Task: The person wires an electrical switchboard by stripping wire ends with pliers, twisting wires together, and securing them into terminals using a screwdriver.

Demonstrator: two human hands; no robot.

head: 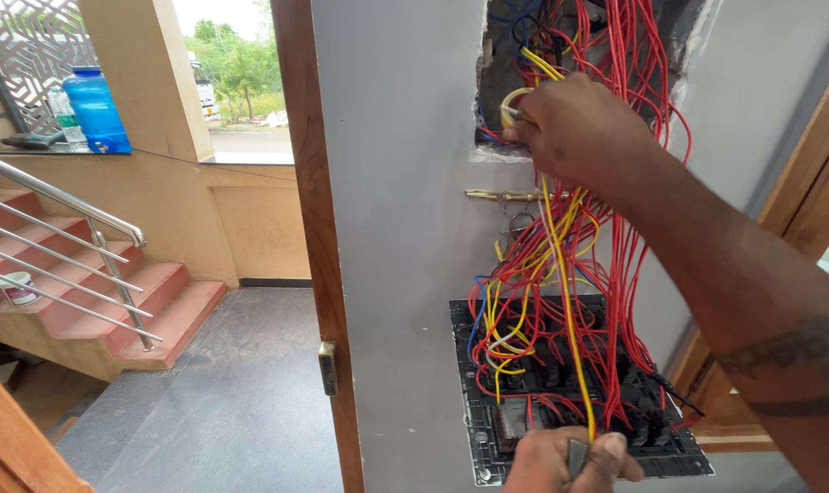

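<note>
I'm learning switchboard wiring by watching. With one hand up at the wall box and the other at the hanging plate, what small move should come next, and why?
Probably draw the yellow wire taut. The right hand pinches it at the wall opening, the left hand grips its lower end by the switch plate, and it runs among tangled red wires.

Daylight floods in from the open doorway at upper left, where the sky is blown out to white. The grey wall is evenly and softly lit, without hard shadows. The wall cavity stays dim. Focus is sharp throughout; the right forearm at the frame edge looks stretched.
</note>
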